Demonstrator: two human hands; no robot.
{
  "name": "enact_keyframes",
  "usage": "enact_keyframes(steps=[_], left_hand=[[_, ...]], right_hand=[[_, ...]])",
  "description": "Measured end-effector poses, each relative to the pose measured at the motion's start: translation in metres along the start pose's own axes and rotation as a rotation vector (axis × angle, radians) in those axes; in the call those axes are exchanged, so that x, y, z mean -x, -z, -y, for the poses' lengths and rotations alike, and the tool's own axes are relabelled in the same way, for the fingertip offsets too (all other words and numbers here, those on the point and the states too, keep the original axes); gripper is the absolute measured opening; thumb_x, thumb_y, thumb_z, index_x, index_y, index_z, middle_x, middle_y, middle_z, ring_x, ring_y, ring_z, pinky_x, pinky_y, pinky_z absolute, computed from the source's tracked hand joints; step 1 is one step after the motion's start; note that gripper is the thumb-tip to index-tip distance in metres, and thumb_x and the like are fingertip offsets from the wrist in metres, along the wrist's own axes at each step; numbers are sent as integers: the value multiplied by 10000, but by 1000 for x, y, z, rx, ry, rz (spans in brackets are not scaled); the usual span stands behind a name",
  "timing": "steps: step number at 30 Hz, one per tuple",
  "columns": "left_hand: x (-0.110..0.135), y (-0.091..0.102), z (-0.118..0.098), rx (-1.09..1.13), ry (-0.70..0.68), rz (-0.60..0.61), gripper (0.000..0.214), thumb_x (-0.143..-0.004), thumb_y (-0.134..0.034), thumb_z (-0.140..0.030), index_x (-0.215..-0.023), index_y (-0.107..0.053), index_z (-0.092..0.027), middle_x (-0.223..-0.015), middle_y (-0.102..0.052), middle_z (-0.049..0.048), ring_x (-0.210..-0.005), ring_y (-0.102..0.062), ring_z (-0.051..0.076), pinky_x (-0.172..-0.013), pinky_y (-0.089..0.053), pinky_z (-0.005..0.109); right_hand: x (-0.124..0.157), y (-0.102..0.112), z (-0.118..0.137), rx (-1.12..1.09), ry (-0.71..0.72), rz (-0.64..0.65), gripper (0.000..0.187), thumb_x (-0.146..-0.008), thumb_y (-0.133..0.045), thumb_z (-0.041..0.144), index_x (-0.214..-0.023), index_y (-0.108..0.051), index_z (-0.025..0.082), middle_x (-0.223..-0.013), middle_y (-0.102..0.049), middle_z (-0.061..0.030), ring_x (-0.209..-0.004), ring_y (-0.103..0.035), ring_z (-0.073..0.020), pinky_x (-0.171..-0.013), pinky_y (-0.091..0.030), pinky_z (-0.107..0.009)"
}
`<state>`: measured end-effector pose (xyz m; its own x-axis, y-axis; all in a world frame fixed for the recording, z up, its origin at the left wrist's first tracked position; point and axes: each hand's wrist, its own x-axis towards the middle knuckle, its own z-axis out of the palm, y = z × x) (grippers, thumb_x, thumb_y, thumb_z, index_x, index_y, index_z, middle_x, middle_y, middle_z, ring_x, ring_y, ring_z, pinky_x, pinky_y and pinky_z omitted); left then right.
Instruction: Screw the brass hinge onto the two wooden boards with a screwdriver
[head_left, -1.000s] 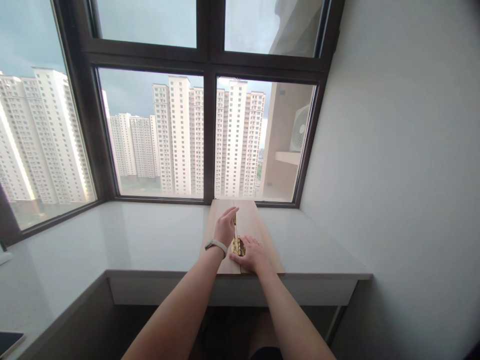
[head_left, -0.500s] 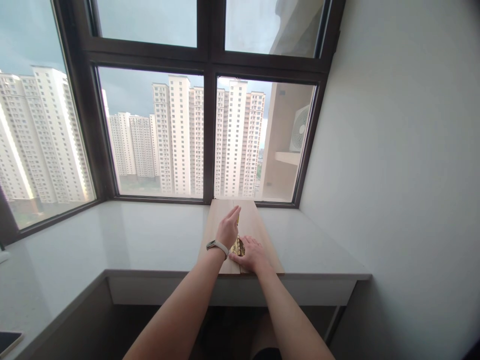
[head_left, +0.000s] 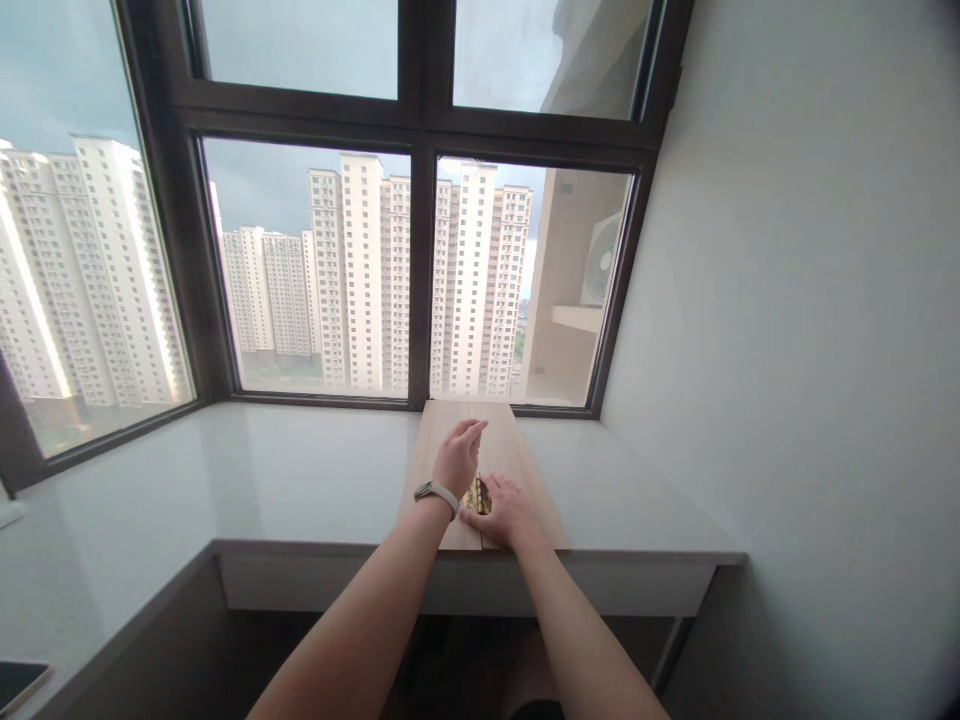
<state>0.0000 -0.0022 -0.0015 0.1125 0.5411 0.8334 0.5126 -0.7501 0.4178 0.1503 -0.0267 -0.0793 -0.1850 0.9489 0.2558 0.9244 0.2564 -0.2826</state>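
Note:
Two pale wooden boards (head_left: 499, 435) lie side by side, a straight seam between them. A gold-coloured patterned hinge (head_left: 478, 493) sits across that seam, its knuckles showing between my hands. My right hand (head_left: 508, 508) rests on the boards and holds the hinge, thumb at the near side and fingers at the far side. Above the boards, just left of and beyond the hinge, is my left hand (head_left: 456, 460). Its fingers are bent and pressed together; what they hold, if anything, is hidden. A watch (head_left: 436, 492) with a light strap is on my left wrist.
The boards lie on a white counter (head_left: 300, 470) that reaches back to a dark-framed window (head_left: 421, 270). A wall (head_left: 780, 300) stands on the right. At the lower left corner lies a dark flat device (head_left: 21, 682).
The fingers of my left hand have bent and tipped to the right; a bit of yellow beside them no longer shows clearly. My right hand stays on the hinge. The view has shifted slightly.

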Motion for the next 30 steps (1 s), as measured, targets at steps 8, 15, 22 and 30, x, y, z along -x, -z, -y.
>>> enact_keyframes(steps=[8,15,22,30], left_hand=[[-3,-2,3,23,-8,-8,368,-1023,-403,-183,-1292,-646,-247,-1259,-666,84,-1131,-655,204,-993,-561,378],[-3,0,3,-58,31,-32,316,-1018,-472,-258,-1268,-665,-258,-1084,-652,86,-974,-665,198,-883,-579,364],[-3,0,4,32,10,-20,407,-1036,-379,-211,-1401,-558,-245,-1336,-611,106,-1238,-590,227,-1064,-512,414],[-3,2,3,-37,82,-50,297,-995,-513,-235,-1251,-664,-258,-979,-639,60,-802,-653,170,-772,-574,327]], right_hand=[[0,-3,-2,1,20,-17,948,-759,-521,846,-1496,-458,252,-1533,-446,-113,-1413,-375,-315,-1175,-231,-420],[-1,-5,-5,-1,19,-11,973,-751,-499,864,-1495,-458,237,-1543,-438,-120,-1424,-369,-328,-1181,-236,-440],[0,-4,-4,-10,23,-14,959,-749,-502,863,-1491,-461,256,-1532,-452,-107,-1417,-379,-319,-1179,-239,-429],[0,-3,-4,-4,7,0,945,-757,-526,840,-1501,-451,262,-1556,-426,-106,-1437,-353,-325,-1183,-226,-434]])
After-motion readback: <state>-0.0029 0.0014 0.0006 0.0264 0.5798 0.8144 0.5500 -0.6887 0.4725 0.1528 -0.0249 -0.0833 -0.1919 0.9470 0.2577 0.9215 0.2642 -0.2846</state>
